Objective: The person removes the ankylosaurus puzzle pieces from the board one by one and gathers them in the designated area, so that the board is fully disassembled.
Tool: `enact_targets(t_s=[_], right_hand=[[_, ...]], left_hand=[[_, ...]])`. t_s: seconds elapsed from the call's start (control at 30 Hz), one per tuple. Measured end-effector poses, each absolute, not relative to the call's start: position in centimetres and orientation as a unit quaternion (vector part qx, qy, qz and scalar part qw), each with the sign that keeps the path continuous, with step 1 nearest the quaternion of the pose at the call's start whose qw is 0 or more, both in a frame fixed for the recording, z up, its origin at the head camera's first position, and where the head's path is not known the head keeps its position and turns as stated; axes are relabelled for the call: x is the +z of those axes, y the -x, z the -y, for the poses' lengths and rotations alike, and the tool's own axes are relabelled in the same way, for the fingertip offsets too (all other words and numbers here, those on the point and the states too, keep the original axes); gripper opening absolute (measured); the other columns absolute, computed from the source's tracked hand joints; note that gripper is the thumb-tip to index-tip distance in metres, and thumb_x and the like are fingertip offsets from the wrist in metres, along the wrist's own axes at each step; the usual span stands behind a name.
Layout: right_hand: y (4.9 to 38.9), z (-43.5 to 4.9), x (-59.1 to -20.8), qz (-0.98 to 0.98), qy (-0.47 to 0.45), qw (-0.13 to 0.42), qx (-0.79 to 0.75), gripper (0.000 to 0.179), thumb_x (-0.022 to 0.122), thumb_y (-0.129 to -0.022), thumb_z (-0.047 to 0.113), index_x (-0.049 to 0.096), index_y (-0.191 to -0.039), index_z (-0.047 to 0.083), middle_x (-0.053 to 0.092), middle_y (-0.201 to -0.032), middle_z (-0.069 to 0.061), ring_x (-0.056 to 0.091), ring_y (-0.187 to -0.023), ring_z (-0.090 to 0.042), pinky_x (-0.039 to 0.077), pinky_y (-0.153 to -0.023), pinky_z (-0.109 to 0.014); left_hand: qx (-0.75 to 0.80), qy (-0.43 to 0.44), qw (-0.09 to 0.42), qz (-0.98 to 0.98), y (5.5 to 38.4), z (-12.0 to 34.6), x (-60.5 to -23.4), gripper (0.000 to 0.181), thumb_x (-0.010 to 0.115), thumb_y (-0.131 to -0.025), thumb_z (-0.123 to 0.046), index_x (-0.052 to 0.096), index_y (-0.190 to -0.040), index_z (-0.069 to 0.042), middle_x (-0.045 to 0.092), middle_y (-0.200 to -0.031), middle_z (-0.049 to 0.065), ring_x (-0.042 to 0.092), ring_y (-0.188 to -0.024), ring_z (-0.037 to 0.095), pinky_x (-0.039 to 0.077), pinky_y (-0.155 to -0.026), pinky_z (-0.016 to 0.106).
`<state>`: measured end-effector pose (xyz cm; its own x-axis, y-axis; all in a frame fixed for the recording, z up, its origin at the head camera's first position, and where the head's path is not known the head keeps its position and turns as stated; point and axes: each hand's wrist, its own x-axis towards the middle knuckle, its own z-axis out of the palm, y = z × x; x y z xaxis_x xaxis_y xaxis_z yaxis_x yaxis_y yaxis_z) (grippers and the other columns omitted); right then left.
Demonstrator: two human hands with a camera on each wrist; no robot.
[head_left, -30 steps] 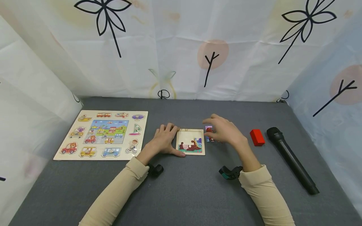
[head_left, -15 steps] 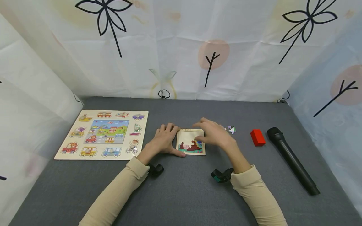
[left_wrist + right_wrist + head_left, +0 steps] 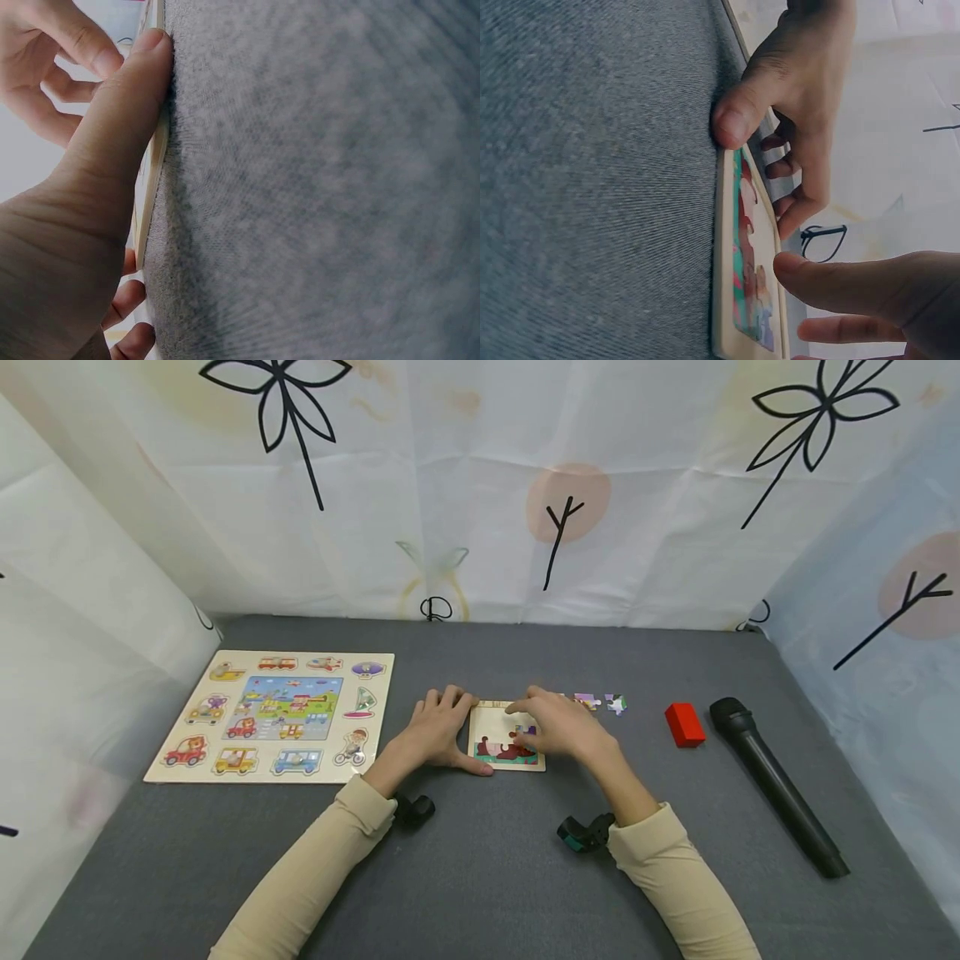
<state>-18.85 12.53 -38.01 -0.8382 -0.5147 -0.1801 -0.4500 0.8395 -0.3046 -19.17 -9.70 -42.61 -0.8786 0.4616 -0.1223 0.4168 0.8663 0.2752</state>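
Observation:
A small wooden puzzle board (image 3: 506, 767), partly filled with brown, teal and purple picture pieces (image 3: 746, 240), lies on the table. My left hand (image 3: 438, 731) grips its left side, the thumb (image 3: 735, 124) along the near edge and fingers toward the far corner. My right hand (image 3: 558, 722) is over the board's right half. Its thumb (image 3: 817, 281) and fingers are spread apart, with no piece showing between them. Two loose puzzle pieces, one purple (image 3: 587, 701) and one white and green (image 3: 617, 703), lie beyond the right hand.
A large vehicle puzzle board (image 3: 255, 768) lies at the left. Off to the right are a red block (image 3: 684, 725) and a black microphone (image 3: 776, 785). A patterned white cloth (image 3: 480, 527) closes off the back and sides of the grey table (image 3: 480, 868).
My right hand has moved left from the loose pieces to above the small board, uncovering pieces behind it. The left hand stays in place.

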Motion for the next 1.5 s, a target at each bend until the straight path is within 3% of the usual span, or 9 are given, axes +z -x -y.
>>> enact_targets(t_s=[0.17,0.6,0.87,1.13,1.5], right_hand=[[18.7,-12.7,-38.4,-0.950,0.250,0.140,-0.121,0.045,0.078,-0.092,0.027,0.068,-0.134,0.014,0.062,-0.110,-0.009,0.049,-0.074,-0.016,0.040,-0.062,-0.027],[18.1,-13.0,-39.0,-0.951,0.253,0.118,-0.132,0.041,0.082,-0.088,0.029,0.075,-0.123,0.009,0.066,-0.110,-0.007,0.057,-0.083,-0.016,0.050,-0.075,-0.033],[18.0,-13.0,-39.4,-0.954,0.247,0.106,-0.129,0.039,0.082,-0.088,0.029,0.072,-0.122,0.013,0.065,-0.107,-0.007,0.054,-0.082,-0.017,0.047,-0.070,-0.034],[17.9,-12.9,-39.6,-0.956,0.238,0.098,-0.139,0.039,0.083,-0.087,0.028,0.070,-0.121,0.014,0.065,-0.108,-0.006,0.058,-0.088,-0.019,0.050,-0.076,-0.038],[17.9,-13.0,-39.5,-0.952,0.244,0.102,-0.156,0.034,0.080,-0.089,0.017,0.074,-0.122,0.012,0.064,-0.106,-0.008,0.053,-0.078,-0.015,0.044,-0.065,-0.027]], left_hand=[[0.119,-0.227,0.092,-0.962,19.1,9.7,-42.6,0.108,0.083,-0.066,-0.074,0.044,-0.148,-0.016,0.043,-0.145,0.015,0.043,-0.119,0.037,0.040,-0.097,0.051],[0.116,-0.225,0.094,-0.963,19.1,9.7,-42.6,0.109,0.084,-0.067,-0.073,0.043,-0.150,-0.016,0.042,-0.147,0.016,0.043,-0.121,0.038,0.040,-0.099,0.052],[0.117,-0.222,0.099,-0.963,19.1,9.6,-42.4,0.108,0.084,-0.067,-0.072,0.043,-0.150,-0.016,0.041,-0.148,0.016,0.042,-0.123,0.039,0.039,-0.100,0.053],[0.120,-0.223,0.097,-0.963,19.0,9.6,-42.4,0.108,0.084,-0.066,-0.073,0.044,-0.149,-0.016,0.042,-0.147,0.015,0.042,-0.123,0.039,0.039,-0.099,0.052],[0.119,-0.225,0.085,-0.963,19.0,9.7,-42.7,0.108,0.084,-0.066,-0.073,0.044,-0.148,-0.015,0.042,-0.145,0.016,0.043,-0.120,0.039,0.040,-0.097,0.052]])
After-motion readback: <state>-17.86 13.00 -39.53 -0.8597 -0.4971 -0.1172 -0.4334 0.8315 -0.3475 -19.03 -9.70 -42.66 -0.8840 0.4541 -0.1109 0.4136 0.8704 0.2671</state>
